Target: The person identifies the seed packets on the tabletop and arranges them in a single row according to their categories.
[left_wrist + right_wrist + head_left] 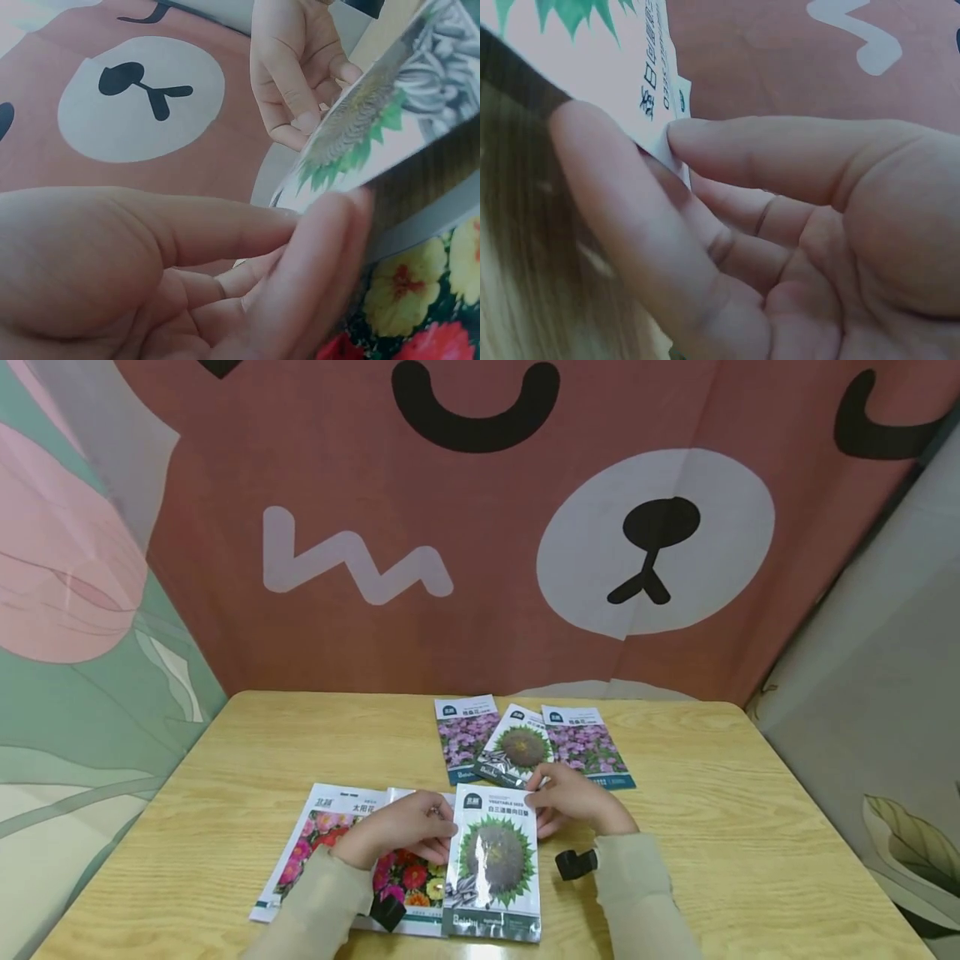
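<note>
A sunflower seed packet (495,856), white with a green band at its bottom, is held between both hands near the table's front. My left hand (401,828) pinches its left edge between thumb and fingers; in the left wrist view the packet (427,90) stands tilted above a flower packet. At the upper right corner, the right hand (573,797) pinches the packet (622,67) with thumb and fingers. Two flower seed packets, one with pink blooms (300,852) and one with mixed blooms (412,887), lie beneath and beside the left arm, partly covered.
Farther back on the wooden table (712,827) lie a purple-flower packet (465,739), another sunflower packet (517,743) and a second purple-flower packet (588,747), overlapping. A cloth with a printed bear face (480,643) hangs behind the table.
</note>
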A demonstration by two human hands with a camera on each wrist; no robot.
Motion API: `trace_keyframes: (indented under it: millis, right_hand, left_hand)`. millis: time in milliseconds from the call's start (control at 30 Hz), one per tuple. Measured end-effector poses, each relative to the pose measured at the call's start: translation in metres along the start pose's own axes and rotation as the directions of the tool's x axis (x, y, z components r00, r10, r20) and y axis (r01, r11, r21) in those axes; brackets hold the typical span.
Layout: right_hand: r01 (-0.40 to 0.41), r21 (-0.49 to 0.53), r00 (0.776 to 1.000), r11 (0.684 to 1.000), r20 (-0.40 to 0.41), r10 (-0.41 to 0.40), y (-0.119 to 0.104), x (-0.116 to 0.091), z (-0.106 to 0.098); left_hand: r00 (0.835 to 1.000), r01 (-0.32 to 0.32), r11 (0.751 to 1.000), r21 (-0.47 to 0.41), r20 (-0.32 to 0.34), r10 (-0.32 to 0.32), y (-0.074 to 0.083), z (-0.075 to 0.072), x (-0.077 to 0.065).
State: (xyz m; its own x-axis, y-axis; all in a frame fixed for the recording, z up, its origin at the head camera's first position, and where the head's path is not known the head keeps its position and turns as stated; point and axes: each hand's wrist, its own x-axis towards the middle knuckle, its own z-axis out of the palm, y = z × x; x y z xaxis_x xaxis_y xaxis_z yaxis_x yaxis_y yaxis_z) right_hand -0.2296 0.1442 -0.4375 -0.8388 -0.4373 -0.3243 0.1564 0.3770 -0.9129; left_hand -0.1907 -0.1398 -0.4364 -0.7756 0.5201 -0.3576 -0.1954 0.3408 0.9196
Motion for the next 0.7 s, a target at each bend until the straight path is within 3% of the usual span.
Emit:
trace_keyframes:
  millis: [167, 700]
  right_hand:
    - [-0.020, -0.016, 1.000, 1.000, -0.006, 0.020, -0.0019, -0.0006, 0.0024]
    - [-0.085, -0.065, 0.992, 0.994, -0.104, 0.078, -0.0014, 0.0037, 0.0097]
  left_hand:
    - [0.999, 0.007, 1.000, 0.024, -0.033, -0.006, 0.0002, 0.0003, 0.0017]
    - [0.999, 0.020, 1.000, 0.016, -0.028, -0.019, -0.0059, 0.0055, 0.0037]
